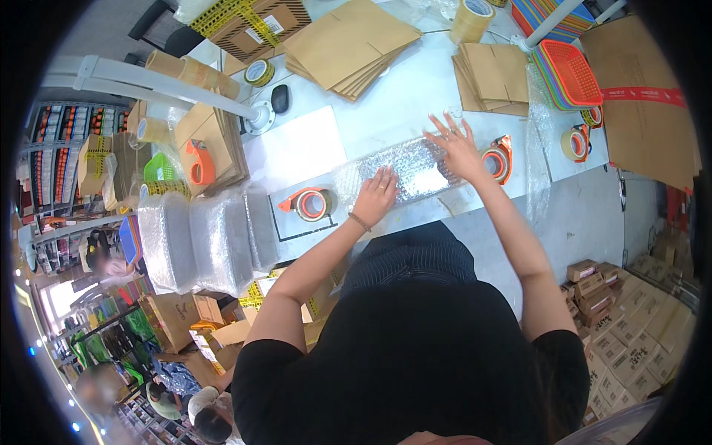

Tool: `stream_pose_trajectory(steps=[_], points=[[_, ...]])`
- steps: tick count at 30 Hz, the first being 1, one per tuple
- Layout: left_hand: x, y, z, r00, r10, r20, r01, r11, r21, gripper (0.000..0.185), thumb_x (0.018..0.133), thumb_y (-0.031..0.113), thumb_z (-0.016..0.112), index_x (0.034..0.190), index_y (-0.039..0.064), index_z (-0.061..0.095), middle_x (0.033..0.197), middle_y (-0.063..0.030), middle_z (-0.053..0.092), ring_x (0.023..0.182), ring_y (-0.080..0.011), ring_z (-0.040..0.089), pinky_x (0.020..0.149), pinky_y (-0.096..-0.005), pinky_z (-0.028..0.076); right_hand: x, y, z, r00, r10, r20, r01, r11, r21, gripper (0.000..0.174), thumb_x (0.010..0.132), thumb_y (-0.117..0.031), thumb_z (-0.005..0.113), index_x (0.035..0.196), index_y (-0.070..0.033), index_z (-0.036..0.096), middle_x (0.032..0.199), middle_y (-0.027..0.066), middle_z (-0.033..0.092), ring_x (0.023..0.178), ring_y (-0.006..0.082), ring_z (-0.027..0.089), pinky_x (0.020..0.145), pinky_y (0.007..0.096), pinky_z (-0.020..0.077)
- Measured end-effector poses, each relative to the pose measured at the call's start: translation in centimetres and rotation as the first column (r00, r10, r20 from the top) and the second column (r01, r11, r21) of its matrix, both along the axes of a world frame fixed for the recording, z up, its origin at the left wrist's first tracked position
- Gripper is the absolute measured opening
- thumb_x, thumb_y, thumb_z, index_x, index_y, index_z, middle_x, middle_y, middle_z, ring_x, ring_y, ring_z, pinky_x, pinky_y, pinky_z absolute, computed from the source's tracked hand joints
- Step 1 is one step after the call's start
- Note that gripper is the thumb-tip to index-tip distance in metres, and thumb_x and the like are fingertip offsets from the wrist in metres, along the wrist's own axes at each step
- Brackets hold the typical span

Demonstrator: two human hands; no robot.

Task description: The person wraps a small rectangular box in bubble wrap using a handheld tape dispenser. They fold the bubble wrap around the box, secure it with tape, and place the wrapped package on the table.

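Note:
A long flat item in bubble wrap [410,171] lies across the white table in front of me. My left hand [378,194] rests on its lower left part, palm down, fingers slightly apart. Over its right end is my right hand [459,147], fingers spread and nothing held; whether it presses on the wrap, I cannot tell. An orange tape dispenser [503,159] with a roll of tape lies just right of that hand. Another tape dispenser [310,204] sits on the table left of my left hand. What is inside the wrap is hidden.
Several bubble-wrapped bundles [219,236] stand along the table's left side. Flat cardboard pieces [350,41] and smaller ones [495,75] lie at the back. Nested plastic baskets [570,75] stand right, beside a large carton [639,128]. A white post [167,83] rises at left.

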State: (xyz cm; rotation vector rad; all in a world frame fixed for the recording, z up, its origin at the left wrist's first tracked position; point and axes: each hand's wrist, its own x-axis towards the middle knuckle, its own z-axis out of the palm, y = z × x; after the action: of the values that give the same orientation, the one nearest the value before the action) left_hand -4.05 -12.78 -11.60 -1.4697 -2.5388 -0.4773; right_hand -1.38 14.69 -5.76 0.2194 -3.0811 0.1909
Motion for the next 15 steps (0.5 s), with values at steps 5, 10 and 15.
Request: stream_pose_trajectory(steps=[5, 10, 15], points=[[1.9, -1.5, 0.3, 0.981, 0.036, 0.190, -0.037, 0.999, 0.004, 0.057, 0.086, 0.040, 0.066, 0.129, 0.004, 0.055, 0.143, -0.0163, 0.046, 0.133, -0.0310, 0.042, 0.104, -0.0464, 0.035, 6.0, 1.1, -3.5, 0.985, -0.015, 0.171, 0.066, 0.952, -0.299, 0.063, 0.081, 0.002, 0.054, 0.141, -0.019, 0.048, 0.154, 0.0059, 0.035, 0.141, 0.0323, 0.033, 0.112, 0.0517, 0.0327], [-1.2, -0.8, 2.4, 0.952, -0.016, 0.306, 0.033, 0.998, -0.051, 0.067, 0.072, 0.050, 0.076, 0.119, 0.006, 0.059, 0.142, -0.0167, 0.046, 0.137, -0.0324, 0.037, 0.111, -0.0537, 0.026, 12.4, 5.7, -6.5, 0.867, -0.493, 0.065, 0.444, 0.709, -0.547, 0.045, 0.084, -0.011, 0.061, 0.129, -0.009, 0.059, 0.131, 0.0149, 0.059, 0.121, 0.0363, 0.056, 0.104, 0.0452, 0.0442], [-1.6, -0.5, 1.6, 0.912, -0.067, 0.404, 0.099, 0.993, -0.060, 0.085, 0.064, 0.053, 0.081, 0.129, 0.007, 0.050, 0.147, -0.0166, 0.040, 0.142, -0.0337, 0.030, 0.116, -0.0539, 0.018, 10.0, 13.0, -11.0, 0.426, -0.880, 0.210, 0.847, 0.307, -0.433, 0.045, 0.080, -0.025, 0.070, 0.116, 0.003, 0.062, 0.102, 0.0241, 0.068, 0.104, 0.0364, 0.066, 0.090, 0.0439, 0.0516]])
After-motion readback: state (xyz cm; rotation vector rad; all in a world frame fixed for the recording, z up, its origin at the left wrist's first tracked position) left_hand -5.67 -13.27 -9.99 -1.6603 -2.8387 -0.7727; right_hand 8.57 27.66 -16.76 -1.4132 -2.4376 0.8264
